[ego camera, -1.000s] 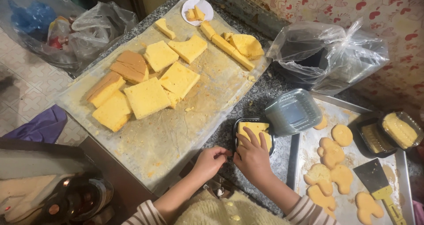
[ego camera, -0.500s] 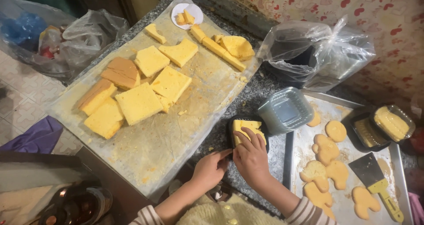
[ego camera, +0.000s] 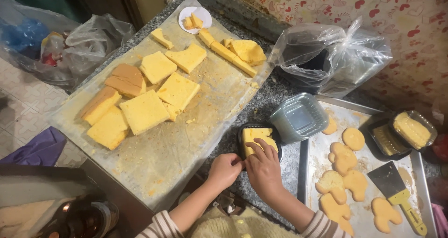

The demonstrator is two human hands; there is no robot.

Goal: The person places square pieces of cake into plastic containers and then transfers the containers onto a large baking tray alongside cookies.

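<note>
Cake, a yellow square slice, sits inside a small black tray on the speckled stone desk, between the big paper-lined board and the metal baking sheet. Your right hand lies open on the slice, fingers spread flat across its top, while your left hand is curled loosely with its fingertips against the tray's near rim; neither hand is clamped on anything, and the two nearly touch. Just beyond the tray stands a stack of clear plastic lids, tilted against the edge of the baking sheet. On that sheet lie shaped cake cutouts and a yellow-handled scraper, with two more filled black trays at its far end. To your left, the lined board carries thick square sponge slabs and long trimmed strips, with a small white plate of scraps at its far corner. A clear plastic bag stands near the patterned wall.
</note>
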